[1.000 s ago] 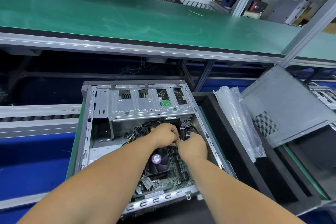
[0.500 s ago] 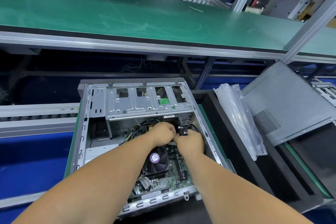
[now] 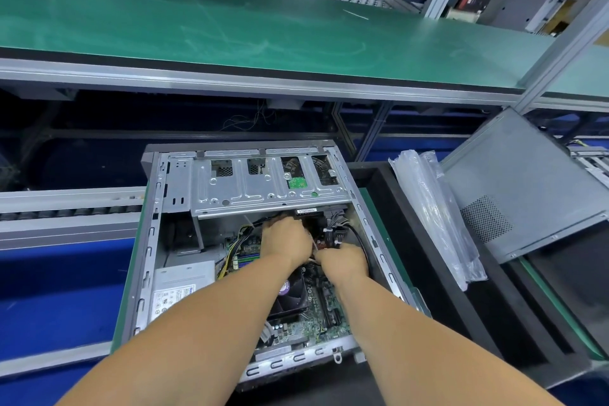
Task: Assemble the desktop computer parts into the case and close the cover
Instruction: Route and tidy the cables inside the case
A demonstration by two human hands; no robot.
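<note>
Both hands had pushed slightly deeper into the open case (image 3: 148,241), left hand (image 3: 286,242) and right hand (image 3: 342,260) still curled around the cables (image 3: 333,234), so wiring remained unfinished.

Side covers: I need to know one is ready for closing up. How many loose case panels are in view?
1. A grey vented side panel leans at the right, beyond the plastic bags, apart from the open case. Others may lie out of view.
</note>
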